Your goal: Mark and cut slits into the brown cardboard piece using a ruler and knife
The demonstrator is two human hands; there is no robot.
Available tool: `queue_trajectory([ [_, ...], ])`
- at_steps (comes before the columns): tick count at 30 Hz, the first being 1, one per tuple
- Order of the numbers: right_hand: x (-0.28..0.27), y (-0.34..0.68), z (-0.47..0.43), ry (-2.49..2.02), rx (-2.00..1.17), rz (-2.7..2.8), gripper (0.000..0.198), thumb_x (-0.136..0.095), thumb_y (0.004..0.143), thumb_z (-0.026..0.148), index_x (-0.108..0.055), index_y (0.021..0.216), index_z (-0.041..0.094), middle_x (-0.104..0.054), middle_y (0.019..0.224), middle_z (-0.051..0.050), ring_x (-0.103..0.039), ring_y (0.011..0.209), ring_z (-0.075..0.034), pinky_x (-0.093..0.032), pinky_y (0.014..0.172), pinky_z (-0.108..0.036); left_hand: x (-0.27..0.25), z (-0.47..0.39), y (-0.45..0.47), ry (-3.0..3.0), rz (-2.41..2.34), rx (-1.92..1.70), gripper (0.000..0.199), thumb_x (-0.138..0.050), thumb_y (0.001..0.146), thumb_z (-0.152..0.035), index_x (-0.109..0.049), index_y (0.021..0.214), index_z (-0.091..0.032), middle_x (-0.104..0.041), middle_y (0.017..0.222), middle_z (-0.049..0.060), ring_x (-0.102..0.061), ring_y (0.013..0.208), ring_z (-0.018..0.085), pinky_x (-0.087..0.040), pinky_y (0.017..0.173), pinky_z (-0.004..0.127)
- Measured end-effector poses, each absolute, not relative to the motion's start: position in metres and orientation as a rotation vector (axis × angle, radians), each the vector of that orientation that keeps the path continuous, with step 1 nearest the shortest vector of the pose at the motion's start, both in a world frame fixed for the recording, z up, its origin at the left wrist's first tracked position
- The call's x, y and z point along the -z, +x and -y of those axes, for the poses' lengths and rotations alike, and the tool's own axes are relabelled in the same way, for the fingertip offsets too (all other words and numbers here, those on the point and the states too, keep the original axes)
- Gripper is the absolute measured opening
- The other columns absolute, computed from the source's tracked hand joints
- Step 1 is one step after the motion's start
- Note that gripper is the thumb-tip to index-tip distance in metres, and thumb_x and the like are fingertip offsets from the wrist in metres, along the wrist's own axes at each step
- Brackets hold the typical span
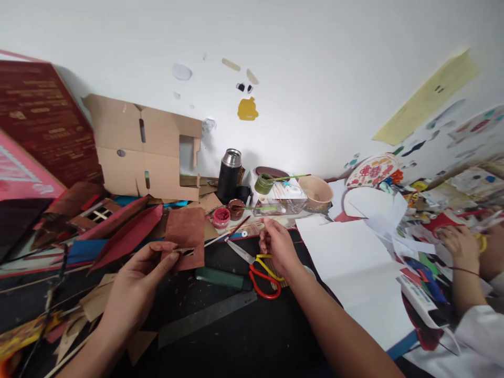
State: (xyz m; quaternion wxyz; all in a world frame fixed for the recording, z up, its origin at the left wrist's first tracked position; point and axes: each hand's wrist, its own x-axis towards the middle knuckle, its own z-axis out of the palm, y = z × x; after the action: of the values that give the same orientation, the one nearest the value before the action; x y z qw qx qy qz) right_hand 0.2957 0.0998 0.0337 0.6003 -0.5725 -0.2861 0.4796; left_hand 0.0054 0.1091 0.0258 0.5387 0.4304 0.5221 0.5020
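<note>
Between the thumb and fingers of my left hand (136, 278) is a reddish-brown painted piece of cardboard (184, 223), upright, with a small slot cut near its lower edge. My right hand (279, 247) is raised to the right of it, fingers curled in with thumb and forefinger close together; whatever they may pinch is too small to make out. Just below that hand lie scissors (265, 275) with red and yellow handles, blades partly apart. A dark green utility knife (220, 278) and a metal ruler (207, 317) rest on the black table mat in front of me.
Paint jars, red (221, 217) and green (264, 183), stand behind with a black flask (229, 176). Painted cardboard pieces (126, 231) and scraps (96, 299) crowd the left. White paper (354, 262) covers the right, beside a power strip (419, 302) and another person's hand (459, 241).
</note>
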Motion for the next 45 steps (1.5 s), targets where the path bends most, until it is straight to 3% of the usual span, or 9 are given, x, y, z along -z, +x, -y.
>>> queue_trajectory([
  [6,-0.034,0.3,-0.131,-1.316,-1.04,0.675,0.052,-0.08,0.075,0.07,-0.058,0.091,0.025,-0.06,0.065,0.007,-0.047,0.041,-0.009,-0.032,0.037,-0.022,-0.017,-0.111,0.004,1.044,-1.269,-1.14,0.05,-0.09,0.061,-0.065,-0.075,0.088,-0.025,-0.075,0.095,0.002,-0.069,0.09,0.022,-0.058,0.076,0.027],
  [12,-0.032,0.293,-0.156,-1.317,-1.0,0.792,0.055,-0.078,0.075,0.073,-0.069,0.095,0.022,-0.061,0.068,0.004,-0.048,0.041,-0.01,-0.031,0.037,-0.024,-0.019,-0.115,0.005,1.023,-1.301,-1.127,0.057,-0.09,0.055,-0.071,-0.076,0.085,-0.025,-0.075,0.094,0.004,-0.07,0.092,0.024,-0.058,0.078,0.031],
  [17,-0.046,0.291,-0.16,-1.323,-0.926,0.93,0.058,-0.069,0.082,0.078,-0.071,0.091,0.021,-0.061,0.068,0.002,-0.052,0.043,-0.011,-0.033,0.038,-0.024,-0.021,-0.116,0.008,1.009,-1.311,-1.106,0.061,-0.09,0.051,-0.074,-0.076,0.082,-0.024,-0.074,0.091,0.005,-0.069,0.089,0.025,-0.058,0.077,0.032],
  [29,-0.063,0.298,-0.142,-1.396,-0.809,1.11,0.052,-0.059,0.094,0.073,-0.07,0.089,0.022,-0.061,0.069,0.002,-0.055,0.046,-0.012,-0.037,0.042,-0.024,-0.024,-0.115,0.008,0.982,-1.29,-1.075,0.059,-0.092,0.053,-0.07,-0.076,0.084,-0.023,-0.075,0.092,0.005,-0.067,0.081,0.022,-0.056,0.069,0.03],
  [37,-0.062,0.31,-0.132,-1.467,-0.726,1.148,0.054,-0.056,0.098,0.072,-0.066,0.078,0.023,-0.055,0.053,0.003,-0.053,0.048,-0.014,-0.037,0.046,-0.025,-0.021,-0.115,0.01,0.991,-1.291,-1.082,0.06,-0.091,0.052,-0.071,-0.076,0.084,-0.023,-0.075,0.094,0.004,-0.067,0.085,0.022,-0.057,0.075,0.03],
  [45,-0.067,0.315,-0.124,-1.484,-0.71,1.199,0.049,-0.055,0.101,0.067,-0.071,0.086,0.023,-0.054,0.059,0.004,-0.055,0.048,-0.015,-0.04,0.047,-0.027,-0.03,-0.116,0.013,0.978,-1.307,-1.052,0.063,-0.091,0.047,-0.074,-0.076,0.08,-0.023,-0.075,0.091,0.005,-0.067,0.087,0.024,-0.057,0.074,0.031],
])
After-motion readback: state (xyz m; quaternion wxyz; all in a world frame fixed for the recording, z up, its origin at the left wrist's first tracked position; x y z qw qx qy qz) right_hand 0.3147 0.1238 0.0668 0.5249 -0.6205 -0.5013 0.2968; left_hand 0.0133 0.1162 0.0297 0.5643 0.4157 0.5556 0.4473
